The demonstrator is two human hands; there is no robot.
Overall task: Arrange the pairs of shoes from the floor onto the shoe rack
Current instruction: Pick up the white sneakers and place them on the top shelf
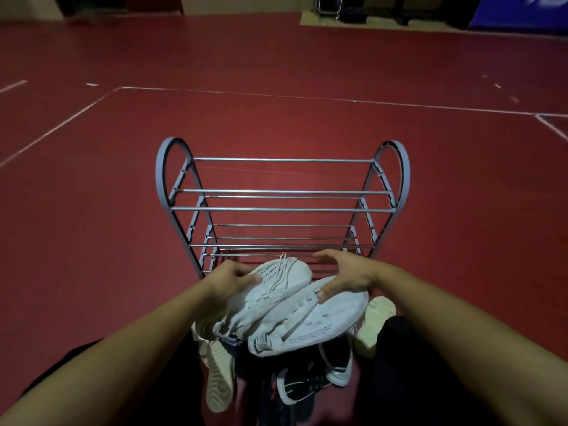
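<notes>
Shelves on the shoe rack (282,192) hold nothing yet, so the arranging has barely begun. Left hand (229,279) grips one white sneaker (273,285) and right hand (344,276) grips its partner (310,321), both raised just before the rack. More shoes (295,379) lie heaped on the red floor (92,210) below.

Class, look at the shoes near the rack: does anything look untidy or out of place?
Yes. The shoes on the floor lie heaped; one pale shoe shows its sole. The shoe rack bars shown hold none.
</notes>
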